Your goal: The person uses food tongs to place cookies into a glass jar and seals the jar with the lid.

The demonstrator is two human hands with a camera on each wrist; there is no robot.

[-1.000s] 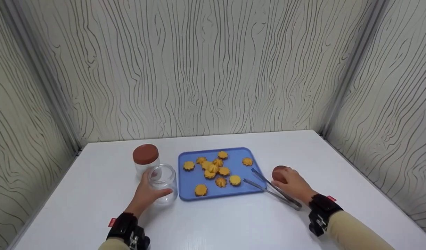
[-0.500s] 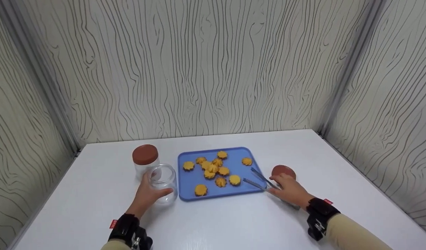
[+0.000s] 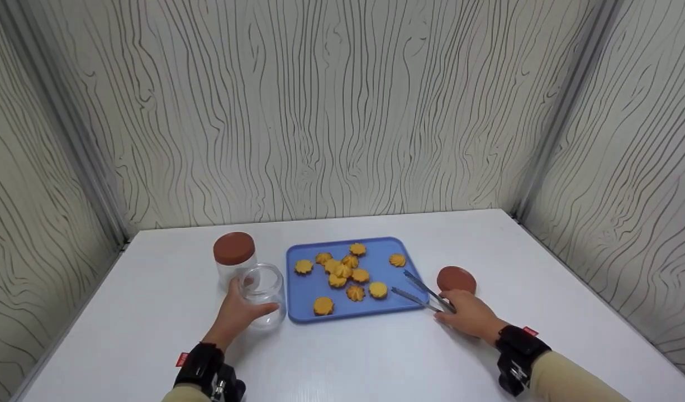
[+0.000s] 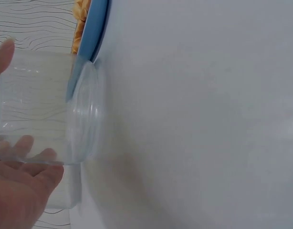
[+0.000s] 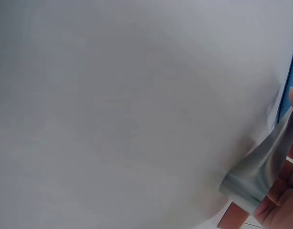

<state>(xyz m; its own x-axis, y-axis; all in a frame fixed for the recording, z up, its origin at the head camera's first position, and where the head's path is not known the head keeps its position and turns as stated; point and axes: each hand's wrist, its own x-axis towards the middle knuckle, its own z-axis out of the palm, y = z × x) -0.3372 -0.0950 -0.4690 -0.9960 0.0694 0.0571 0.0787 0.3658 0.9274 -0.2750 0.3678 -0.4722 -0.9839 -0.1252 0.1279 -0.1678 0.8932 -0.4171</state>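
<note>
A clear, lidless plastic jar [image 3: 271, 304] stands on the white table with my left hand [image 3: 234, 312] around it. Thumb and fingers lie on opposite sides of its wall, as the left wrist view also shows. My right hand [image 3: 470, 317] holds metal tongs [image 3: 418, 286] near their middle, thumb on one arm and fingers on the other. The bent end of the tongs [image 5: 254, 179] shows in the right wrist view. Their tips are spread apart over the right edge of a blue tray [image 3: 303, 293]. Several golden cookies [image 3: 342, 271] lie on the tray, some piled in the middle.
Behind the clear jar stands a second jar with a reddish-brown lid [image 3: 234, 248]. A loose lid [image 3: 456, 279] of the same colour lies just beyond my right hand. Wood-patterned panels [image 3: 320, 111] rise at the table's back and sides.
My right hand has let go of the loose reddish-brown lid, moved back toward me and taken hold of the tongs. The left hand and its jar have stayed in place.
</note>
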